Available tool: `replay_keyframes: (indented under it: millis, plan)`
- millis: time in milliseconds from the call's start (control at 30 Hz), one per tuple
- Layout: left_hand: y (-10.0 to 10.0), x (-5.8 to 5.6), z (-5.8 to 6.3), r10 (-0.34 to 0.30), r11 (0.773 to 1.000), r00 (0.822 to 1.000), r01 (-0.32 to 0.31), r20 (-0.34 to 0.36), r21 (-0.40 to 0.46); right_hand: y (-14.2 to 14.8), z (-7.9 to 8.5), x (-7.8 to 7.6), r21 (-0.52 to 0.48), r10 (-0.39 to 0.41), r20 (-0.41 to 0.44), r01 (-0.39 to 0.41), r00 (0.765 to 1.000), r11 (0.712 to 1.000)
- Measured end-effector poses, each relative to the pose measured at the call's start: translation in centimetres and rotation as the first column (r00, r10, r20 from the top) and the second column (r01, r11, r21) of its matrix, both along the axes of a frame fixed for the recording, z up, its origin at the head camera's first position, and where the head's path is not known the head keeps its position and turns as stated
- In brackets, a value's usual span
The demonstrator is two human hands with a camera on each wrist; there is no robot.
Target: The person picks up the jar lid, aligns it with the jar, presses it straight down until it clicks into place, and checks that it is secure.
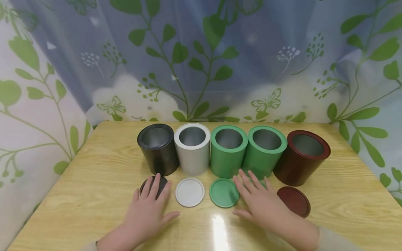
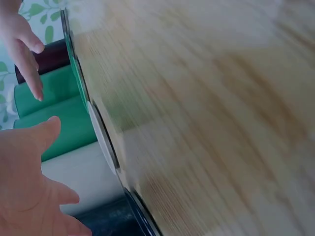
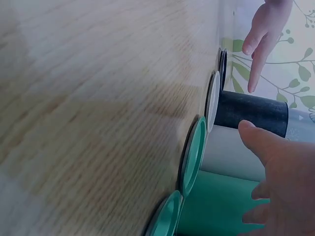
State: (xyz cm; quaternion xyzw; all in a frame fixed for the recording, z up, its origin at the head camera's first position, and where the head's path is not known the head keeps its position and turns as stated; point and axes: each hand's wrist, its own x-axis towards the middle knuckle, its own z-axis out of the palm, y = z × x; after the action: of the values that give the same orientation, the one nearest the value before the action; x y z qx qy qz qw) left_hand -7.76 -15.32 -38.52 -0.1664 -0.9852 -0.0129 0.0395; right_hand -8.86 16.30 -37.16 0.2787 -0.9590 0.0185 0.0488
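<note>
Nearest the camera in the head view, the left hand (image 1: 149, 207) hangs over the black lid (image 1: 161, 185) and the right hand (image 1: 263, 205) over the right green lid (image 1: 262, 183), fingers spread, neither grasping anything. The white lid (image 1: 190, 192), left green lid (image 1: 224, 192) and dark red lid (image 1: 295, 202) lie flat on the table (image 1: 103, 167); being round, the lids have no long axis. Behind them the black tin (image 1: 161, 159), white tin (image 1: 193, 159), left green tin (image 1: 228, 161), right green tin (image 1: 261, 162) and dark red tin (image 1: 295, 169) stand upright in a row, lidless, mouths up, long axes vertical.

The left wrist view, turned sideways, shows that hand clear of the tabletop, thumb out, palm bare.

The right wrist view shows the other palm just as bare, raised off the lids. The step seems a pause or reach; picking up a lid would call for lowering a hand and pinching its rim.
</note>
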Motion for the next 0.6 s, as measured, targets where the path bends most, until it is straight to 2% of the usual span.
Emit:
replay_keyframes:
  millis: [100, 167, 400, 600]
  plan:
    - [-0.4, 0.0, -0.4, 0.005, 1.000, 1.000, -0.005, -0.001, -0.009, -0.3, -0.3, 0.0, 0.007, 0.011, 0.008, -0.011, 1.000, 1.000]
    - [-0.7, -0.1, -0.3, 0.011, 1.000, 1.000, -0.011, 0.009, -0.007, -0.8, -0.3, -0.1, -0.001, 0.025, 0.025, -0.025, 0.999, 1.000]
    - [-2.0, -0.2, -0.2, 0.029, 0.999, 0.999, -0.028, 0.045, -0.018, -2.8, -0.5, -0.5, -0.038, 0.092, 0.132, -0.088, 0.987, 0.995]
    - [-2.9, -0.6, -0.8, 0.025, 1.000, 0.999, -0.025, 0.032, -0.010, -4.6, -0.9, -0.9, -0.009, 0.165, 0.137, -0.165, 0.977, 0.986]
